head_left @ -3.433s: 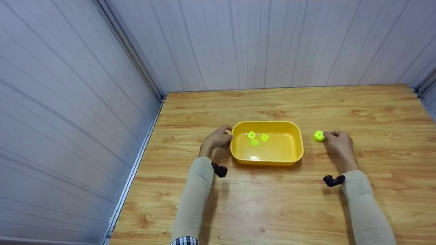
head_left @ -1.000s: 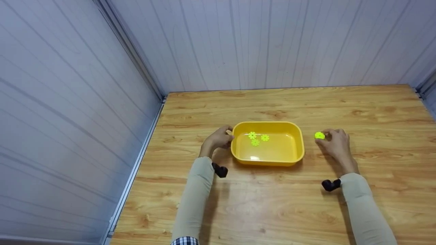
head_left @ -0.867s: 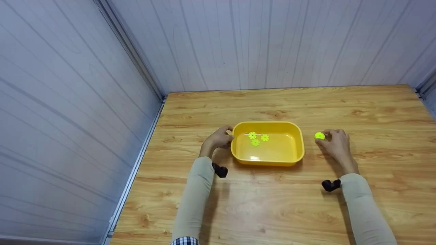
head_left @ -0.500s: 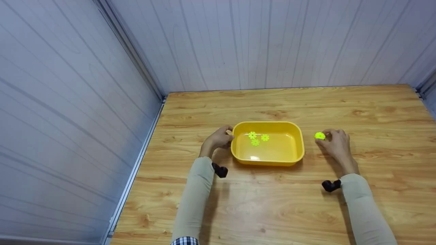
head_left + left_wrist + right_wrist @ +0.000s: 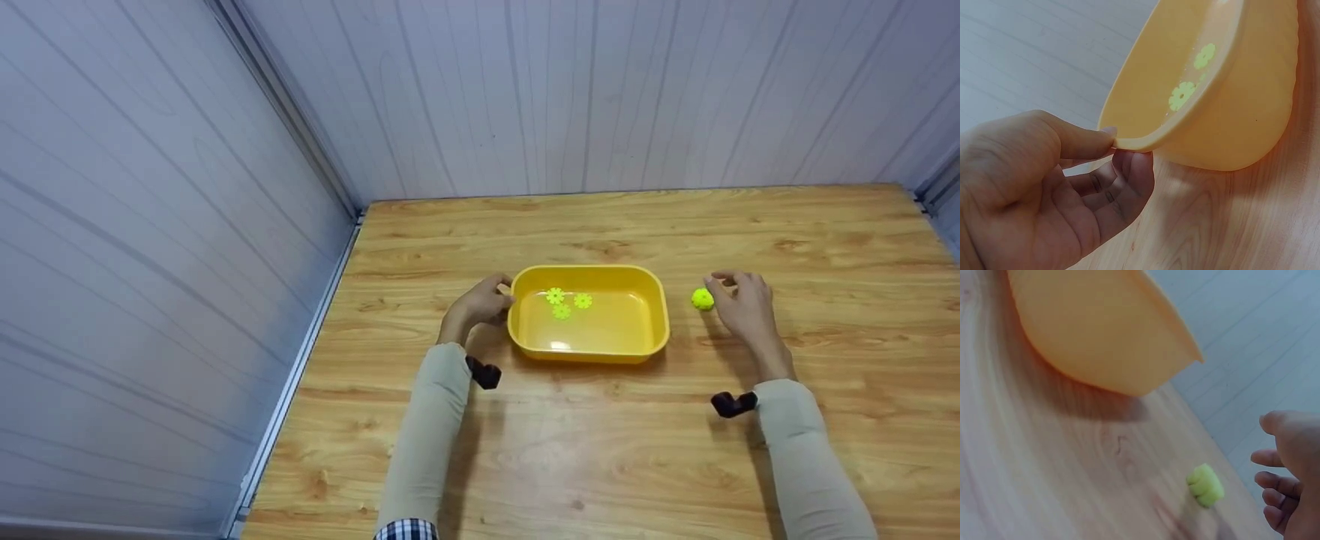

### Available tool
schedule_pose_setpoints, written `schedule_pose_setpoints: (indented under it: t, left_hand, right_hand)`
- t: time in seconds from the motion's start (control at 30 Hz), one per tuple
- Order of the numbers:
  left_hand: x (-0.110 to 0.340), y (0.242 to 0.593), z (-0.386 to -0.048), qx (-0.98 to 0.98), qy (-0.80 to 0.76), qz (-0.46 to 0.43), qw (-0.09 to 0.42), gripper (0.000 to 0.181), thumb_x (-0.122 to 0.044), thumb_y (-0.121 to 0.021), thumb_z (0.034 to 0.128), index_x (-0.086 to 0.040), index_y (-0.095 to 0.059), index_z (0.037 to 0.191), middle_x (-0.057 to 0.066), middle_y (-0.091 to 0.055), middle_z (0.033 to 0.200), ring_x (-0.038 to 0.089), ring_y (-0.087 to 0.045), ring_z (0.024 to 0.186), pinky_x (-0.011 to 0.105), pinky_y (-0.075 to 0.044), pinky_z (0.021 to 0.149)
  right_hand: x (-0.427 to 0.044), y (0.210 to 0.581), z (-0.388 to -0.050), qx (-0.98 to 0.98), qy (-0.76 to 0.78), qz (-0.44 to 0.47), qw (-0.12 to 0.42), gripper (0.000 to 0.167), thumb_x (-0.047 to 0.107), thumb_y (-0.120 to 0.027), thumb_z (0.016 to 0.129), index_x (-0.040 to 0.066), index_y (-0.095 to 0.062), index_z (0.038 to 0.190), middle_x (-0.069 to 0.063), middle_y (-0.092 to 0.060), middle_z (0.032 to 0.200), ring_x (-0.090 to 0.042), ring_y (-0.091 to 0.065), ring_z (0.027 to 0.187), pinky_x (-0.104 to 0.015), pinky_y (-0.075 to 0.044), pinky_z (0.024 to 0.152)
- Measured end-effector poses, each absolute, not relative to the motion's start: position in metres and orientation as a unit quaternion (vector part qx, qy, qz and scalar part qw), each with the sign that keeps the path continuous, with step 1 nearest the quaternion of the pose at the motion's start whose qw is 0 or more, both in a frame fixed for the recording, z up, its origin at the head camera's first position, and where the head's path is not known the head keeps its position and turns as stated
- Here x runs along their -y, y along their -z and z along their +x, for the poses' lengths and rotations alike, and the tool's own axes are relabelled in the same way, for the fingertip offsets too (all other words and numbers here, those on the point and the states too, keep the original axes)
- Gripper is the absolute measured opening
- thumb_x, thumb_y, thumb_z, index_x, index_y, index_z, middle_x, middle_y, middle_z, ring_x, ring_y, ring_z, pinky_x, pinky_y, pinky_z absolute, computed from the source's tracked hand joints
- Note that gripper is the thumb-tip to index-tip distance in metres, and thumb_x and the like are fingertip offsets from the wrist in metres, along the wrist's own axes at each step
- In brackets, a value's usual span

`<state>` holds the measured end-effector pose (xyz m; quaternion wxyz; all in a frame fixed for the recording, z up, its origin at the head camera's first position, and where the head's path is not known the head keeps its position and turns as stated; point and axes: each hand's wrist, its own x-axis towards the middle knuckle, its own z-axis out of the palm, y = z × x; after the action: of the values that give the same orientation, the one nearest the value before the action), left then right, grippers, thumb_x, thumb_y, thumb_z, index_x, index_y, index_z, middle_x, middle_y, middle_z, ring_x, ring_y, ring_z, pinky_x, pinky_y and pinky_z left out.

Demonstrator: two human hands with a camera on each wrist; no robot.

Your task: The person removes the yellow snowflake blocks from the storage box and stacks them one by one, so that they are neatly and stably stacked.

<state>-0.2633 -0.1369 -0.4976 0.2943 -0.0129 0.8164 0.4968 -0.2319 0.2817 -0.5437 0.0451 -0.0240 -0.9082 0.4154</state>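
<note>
A yellow plastic tub (image 5: 600, 331) stands on the wooden table. My left hand (image 5: 482, 303) pinches its left rim; the left wrist view shows the thumb on top of the rim (image 5: 1145, 144) and curled fingers beneath. Inside the tub, toward its left, lie a neon-yellow flower-shaped disc (image 5: 555, 296) and two more like it. To the right of the tub a small stack of the same flower discs (image 5: 703, 299) sits on the table. My right hand (image 5: 745, 307) is just right of this stack (image 5: 1206, 486), fingers loosely bent and holding nothing; the right wrist view shows a gap between them.
White panelled walls (image 5: 555, 97) close off the back and left of the wooden table (image 5: 570, 450). A dark wrist camera (image 5: 484, 373) juts from the left sleeve, and another wrist camera (image 5: 733, 405) from the right one.
My right hand has let go of the disc stack, its fingers moving slightly up and away. The stack now sits by itself on the table. My left hand and the tub stay put.
</note>
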Motion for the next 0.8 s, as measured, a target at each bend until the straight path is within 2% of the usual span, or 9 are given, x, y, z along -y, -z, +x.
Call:
schedule_pose_setpoints:
  t: [0.13,0.47,0.67,0.8]
  left_hand:
    - [0.138,0.498,-0.263,-0.811,-0.506,-0.008,0.294,0.037,-0.013,-0.046,0.0998,-0.006,-0.041,0.136,0.01,-0.053,0.091,0.017,-0.051,0.072,0.033,-0.05,0.071]
    - [0.138,0.498,-0.263,-0.819,-0.495,-0.01,0.289,0.036,-0.014,-0.047,0.0995,-0.009,-0.043,0.135,0.01,-0.054,0.094,0.018,-0.055,0.077,0.031,-0.052,0.071]
    - [0.138,0.498,-0.264,-0.821,-0.491,-0.011,0.293,0.037,-0.013,-0.047,0.0988,-0.009,-0.043,0.135,0.009,-0.052,0.093,0.019,-0.054,0.077,0.032,-0.051,0.072]
    - [0.138,0.498,-0.264,-0.821,-0.49,-0.012,0.293,0.038,-0.013,-0.047,0.0986,-0.009,-0.043,0.136,0.008,-0.051,0.094,0.018,-0.053,0.078,0.031,-0.051,0.071]
  right_hand:
    - [-0.275,0.535,-0.234,0.903,-0.427,-0.016,0.049,0.061,0.047,-0.039,0.099,-0.003,-0.051,0.131,-0.028,-0.043,0.125,-0.043,-0.039,0.112,-0.051,-0.035,0.087]
    - [-0.245,0.525,-0.237,0.887,-0.454,0.028,0.082,0.052,0.043,-0.046,0.098,-0.001,-0.057,0.124,-0.023,-0.049,0.118,-0.028,-0.042,0.1,-0.038,-0.033,0.082]
    - [-0.225,0.521,-0.237,0.883,-0.461,0.04,0.081,0.05,0.041,-0.048,0.098,-0.001,-0.058,0.123,-0.021,-0.049,0.116,-0.029,-0.042,0.1,-0.035,-0.033,0.078]
    - [-0.212,0.52,-0.237,0.88,-0.466,0.054,0.077,0.049,0.04,-0.052,0.097,-0.001,-0.058,0.123,-0.022,-0.049,0.116,-0.032,-0.043,0.101,-0.037,-0.033,0.08]
